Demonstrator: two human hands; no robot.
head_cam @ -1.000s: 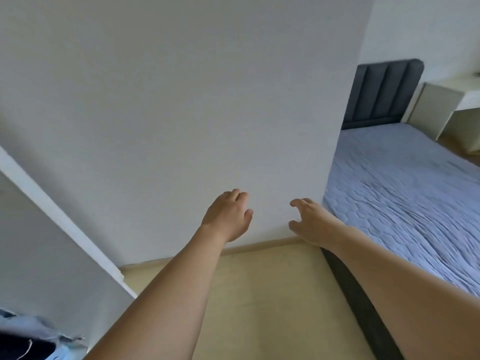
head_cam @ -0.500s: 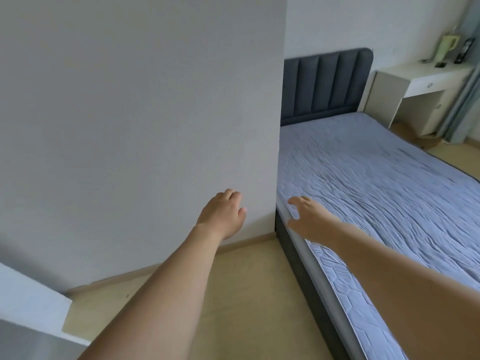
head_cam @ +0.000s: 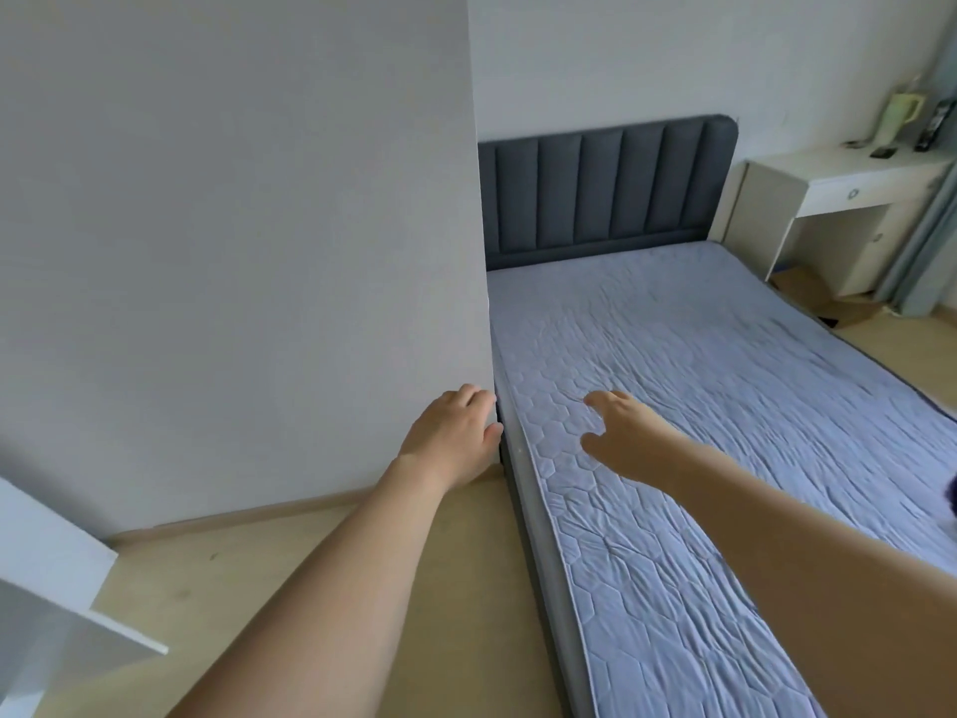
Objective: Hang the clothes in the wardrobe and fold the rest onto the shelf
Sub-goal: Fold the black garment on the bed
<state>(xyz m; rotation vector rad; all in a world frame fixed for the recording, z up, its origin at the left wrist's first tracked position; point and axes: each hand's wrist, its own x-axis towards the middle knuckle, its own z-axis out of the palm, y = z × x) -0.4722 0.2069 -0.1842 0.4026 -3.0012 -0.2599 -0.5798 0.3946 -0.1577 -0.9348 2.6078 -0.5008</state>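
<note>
Both arms reach forward with nothing in either hand. My left hand (head_cam: 450, 437) hangs in front of the corner of a white wall panel (head_cam: 233, 251), fingers loosely bent. My right hand (head_cam: 624, 432) hovers over the near left edge of the bed (head_cam: 725, 406), fingers relaxed and spread. A small dark patch of something (head_cam: 950, 497) shows at the right edge, on the bed; I cannot tell what it is. A white wardrobe edge (head_cam: 46, 588) juts in at the lower left. No clothes are plainly visible.
The bed has a pale blue quilted cover and a dark grey padded headboard (head_cam: 606, 194). A white desk (head_cam: 839, 199) with a pale green jug (head_cam: 898, 116) stands at the back right. Wooden floor (head_cam: 310, 562) runs between wall and bed.
The view has swung to the right, away from the wardrobe and wall, bringing the bed and desk into sight. The clothes at the lower left have left the view. Both hands stay empty.
</note>
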